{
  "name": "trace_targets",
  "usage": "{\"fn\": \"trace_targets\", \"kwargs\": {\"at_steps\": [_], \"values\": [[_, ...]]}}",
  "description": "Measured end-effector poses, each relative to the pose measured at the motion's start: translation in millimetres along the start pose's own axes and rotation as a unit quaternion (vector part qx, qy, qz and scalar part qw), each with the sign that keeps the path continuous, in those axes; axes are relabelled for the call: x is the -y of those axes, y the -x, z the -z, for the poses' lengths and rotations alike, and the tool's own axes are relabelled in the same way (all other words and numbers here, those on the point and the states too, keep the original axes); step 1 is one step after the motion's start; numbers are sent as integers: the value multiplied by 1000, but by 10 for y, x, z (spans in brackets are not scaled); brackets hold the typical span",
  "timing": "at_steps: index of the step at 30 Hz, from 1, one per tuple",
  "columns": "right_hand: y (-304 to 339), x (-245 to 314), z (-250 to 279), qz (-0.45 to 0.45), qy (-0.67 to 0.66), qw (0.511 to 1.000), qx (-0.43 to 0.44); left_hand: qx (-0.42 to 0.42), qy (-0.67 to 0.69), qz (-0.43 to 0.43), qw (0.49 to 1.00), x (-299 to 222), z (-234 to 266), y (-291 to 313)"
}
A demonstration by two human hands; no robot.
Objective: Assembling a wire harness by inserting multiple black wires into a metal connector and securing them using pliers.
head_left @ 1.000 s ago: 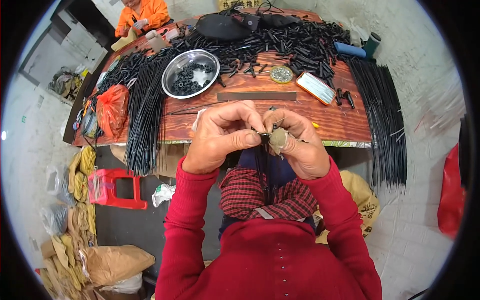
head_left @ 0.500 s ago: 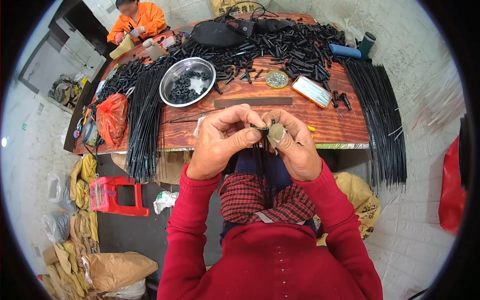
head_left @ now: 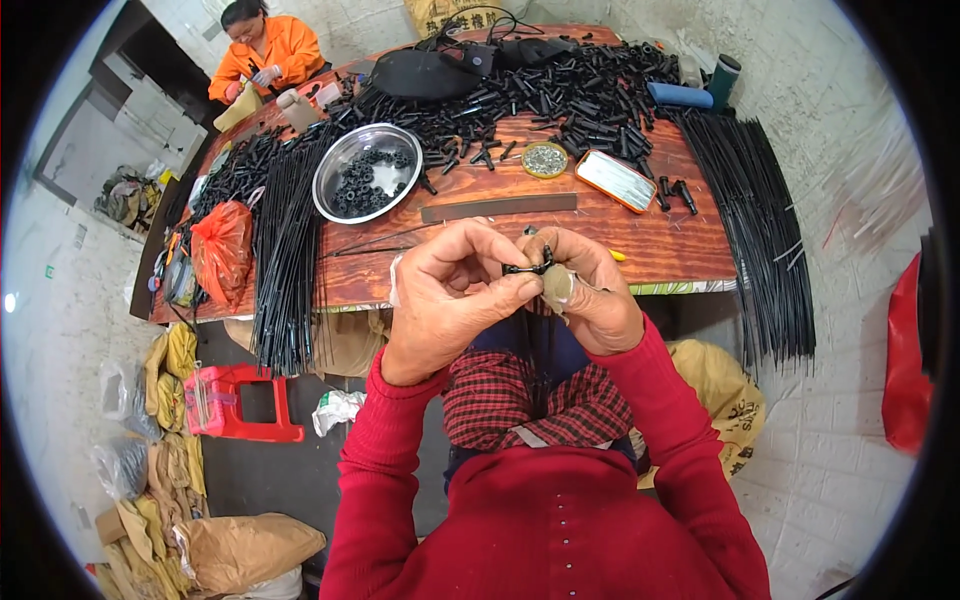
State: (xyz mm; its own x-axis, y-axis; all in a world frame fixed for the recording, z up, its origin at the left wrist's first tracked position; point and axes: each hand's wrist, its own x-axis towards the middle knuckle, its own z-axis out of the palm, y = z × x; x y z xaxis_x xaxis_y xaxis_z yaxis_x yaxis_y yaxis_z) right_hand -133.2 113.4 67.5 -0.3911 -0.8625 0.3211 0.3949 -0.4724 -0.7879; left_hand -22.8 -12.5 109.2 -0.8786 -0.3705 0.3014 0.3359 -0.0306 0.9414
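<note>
Both hands meet just off the table's near edge, pinching a small black fitting (head_left: pixel 527 268) between thumbs and fingertips. My left hand (head_left: pixel 450 298) is closed on its left end, with the thumb lying along the underside. On the other end my right hand (head_left: pixel 592 290) is closed, its thumb wrapped in a worn tan covering (head_left: pixel 558 288). Below the fingers hang thin black strands (head_left: pixel 540 350) that reach down over my lap. Whether they join the fitting is hidden by the fingers.
On the wooden table (head_left: pixel 490 226) are a steel bowl (head_left: pixel 318 192) of black rings, heaped black tubular parts (head_left: pixel 560 90), a flat metal bar (head_left: pixel 500 207), a round tin (head_left: pixel 545 160) and a rectangular tin (head_left: pixel 615 181). Black rod bundles (head_left: pixel 290 250) overhang its edge. A co-worker in orange (head_left: pixel 285 50) sits far left.
The fitting now shows more of its length, lying nearly crosswise between my fingertips. My left hand has dropped slightly. The whole view has shifted a little.
</note>
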Motion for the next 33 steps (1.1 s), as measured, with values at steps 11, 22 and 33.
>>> {"fn": "trace_targets", "kwargs": {"at_steps": [11,22,33], "values": [[5,48,50,58,104,992,35,51,65,20,996,50,95,-40],[75,39,-80,58,194,978,-57,86,79,3,993,123,155,-109],[31,76,48,33,151,988,-22,12,30,57,998,11,-33,-101]]}}
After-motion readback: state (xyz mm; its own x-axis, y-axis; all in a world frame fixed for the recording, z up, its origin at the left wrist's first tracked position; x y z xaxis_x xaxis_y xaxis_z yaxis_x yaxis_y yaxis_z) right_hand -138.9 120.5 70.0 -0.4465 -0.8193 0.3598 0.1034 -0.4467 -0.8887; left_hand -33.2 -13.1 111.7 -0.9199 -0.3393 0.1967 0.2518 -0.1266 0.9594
